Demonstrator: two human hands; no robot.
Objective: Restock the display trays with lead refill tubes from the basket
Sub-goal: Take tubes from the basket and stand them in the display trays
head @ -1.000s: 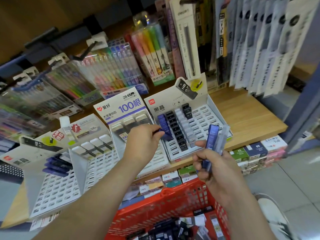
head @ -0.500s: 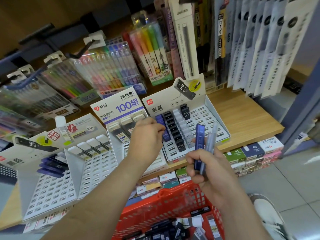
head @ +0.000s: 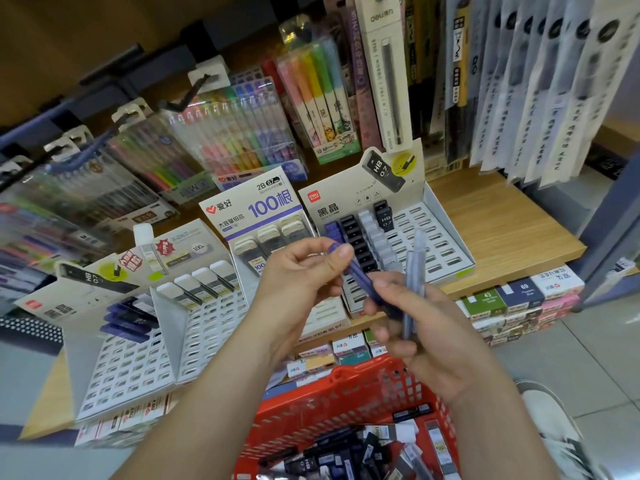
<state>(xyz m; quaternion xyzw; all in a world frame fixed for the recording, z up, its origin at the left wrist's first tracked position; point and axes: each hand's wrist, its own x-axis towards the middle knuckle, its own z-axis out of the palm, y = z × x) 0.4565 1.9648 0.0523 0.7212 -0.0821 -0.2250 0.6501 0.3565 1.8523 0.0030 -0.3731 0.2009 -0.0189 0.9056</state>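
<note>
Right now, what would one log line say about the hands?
left hand: pinches top of blue tube | right hand: holds pale tubes, blue tube bottom | tray: some slots empty | basket: more tubes

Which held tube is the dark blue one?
The slanted tube, its top pinched by the left hand; the upright tubes in the right hand are pale grey.

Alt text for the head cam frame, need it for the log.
The left hand pinches the top of a dark blue lead tube whose lower end sits in the right hand, which also grips pale tubes. Behind them stands a partly filled display tray; below, a red basket of tubes.
</note>
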